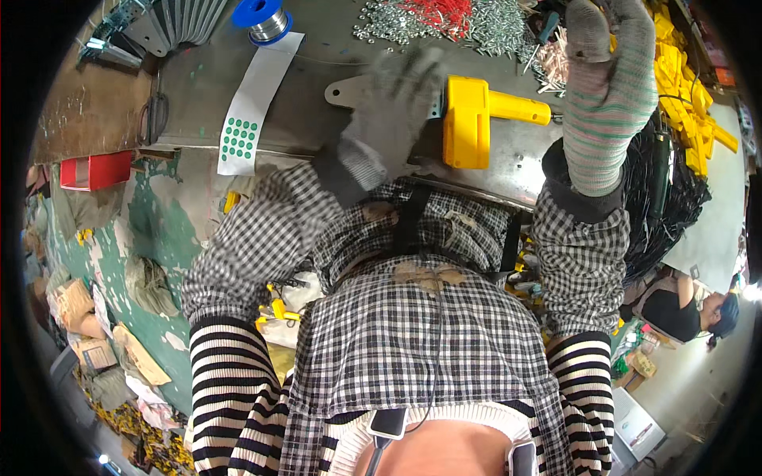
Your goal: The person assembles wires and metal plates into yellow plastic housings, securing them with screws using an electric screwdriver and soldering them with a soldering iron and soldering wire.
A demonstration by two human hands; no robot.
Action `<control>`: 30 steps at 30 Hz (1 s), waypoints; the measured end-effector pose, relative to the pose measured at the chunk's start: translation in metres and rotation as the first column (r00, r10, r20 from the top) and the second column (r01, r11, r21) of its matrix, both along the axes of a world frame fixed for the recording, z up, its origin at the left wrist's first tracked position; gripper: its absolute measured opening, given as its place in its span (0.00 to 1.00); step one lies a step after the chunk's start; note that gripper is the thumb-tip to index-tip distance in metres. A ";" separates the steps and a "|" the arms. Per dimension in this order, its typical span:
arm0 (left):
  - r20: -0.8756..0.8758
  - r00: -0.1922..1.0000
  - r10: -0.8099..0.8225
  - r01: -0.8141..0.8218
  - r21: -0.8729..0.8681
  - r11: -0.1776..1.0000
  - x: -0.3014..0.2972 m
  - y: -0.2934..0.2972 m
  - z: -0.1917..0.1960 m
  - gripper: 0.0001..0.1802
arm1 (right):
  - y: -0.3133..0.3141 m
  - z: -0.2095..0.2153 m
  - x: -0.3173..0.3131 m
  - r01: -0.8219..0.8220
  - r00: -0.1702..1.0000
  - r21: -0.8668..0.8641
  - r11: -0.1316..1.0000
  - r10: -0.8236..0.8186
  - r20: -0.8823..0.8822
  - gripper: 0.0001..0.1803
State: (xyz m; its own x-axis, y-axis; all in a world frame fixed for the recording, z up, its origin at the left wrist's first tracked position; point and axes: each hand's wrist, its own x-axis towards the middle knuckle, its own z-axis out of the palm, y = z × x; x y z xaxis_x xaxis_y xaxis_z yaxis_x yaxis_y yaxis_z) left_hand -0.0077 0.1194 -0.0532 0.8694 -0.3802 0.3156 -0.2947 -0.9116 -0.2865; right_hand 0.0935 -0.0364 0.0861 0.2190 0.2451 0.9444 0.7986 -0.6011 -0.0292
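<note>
Clutter fills the left of the bench (198,87): a fan of grey metal plates (171,28), a solder spool with blue flanges (266,17), and a white paper strip carrying green round stickers (252,103) that hangs over the bench edge, with a red bin (95,169) lower down. Toward the middle, the left hand (394,103), in a grey knit glove, is smeared by motion above the steel surface; its fingers look spread and nothing shows inside them, so I read it as released, though the blur leaves some doubt. Just beside it lies the yellow plastic housing (467,120), flat on the bench with its handle-like end pointing right, near a grey metal bracket (349,91). By my reading, the step in hand is reaching for that housing, and the next move calls for a settled palm and a firm pinch on its body. Behind lie piles of screws (484,28) and red wires (440,14). Further right, the right hand (607,87), in a striped glove, is raised with the forearm upright; whether it grips anything I cannot tell. Past it sits a heap of yellow parts (686,95).
</note>
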 end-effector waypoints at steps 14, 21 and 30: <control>-0.366 0.913 0.182 -0.215 -0.051 0.975 -0.015 0.007 0.018 0.55 | 0.012 -0.107 -0.005 -0.223 0.786 -0.190 0.956 0.061 -0.616 0.22; -0.300 0.953 -0.037 -0.081 -0.373 0.924 -0.003 -0.029 0.012 0.55 | -0.027 -0.105 0.013 -0.210 0.513 0.255 0.944 0.328 -0.793 0.15; -0.160 0.987 -0.016 -0.041 -0.349 0.936 -0.004 -0.023 0.005 0.58 | -0.093 -0.092 0.007 -0.283 0.519 0.175 0.943 0.305 -0.799 0.19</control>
State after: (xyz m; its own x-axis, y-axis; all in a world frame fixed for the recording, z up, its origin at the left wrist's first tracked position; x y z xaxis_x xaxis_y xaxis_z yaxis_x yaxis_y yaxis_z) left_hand -0.0114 0.0969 -0.0480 0.9227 -0.2595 0.2850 -0.2981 -0.9492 0.1007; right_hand 0.1007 -0.1294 -0.0056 0.8059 0.4253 0.4118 0.5613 -0.3275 -0.7601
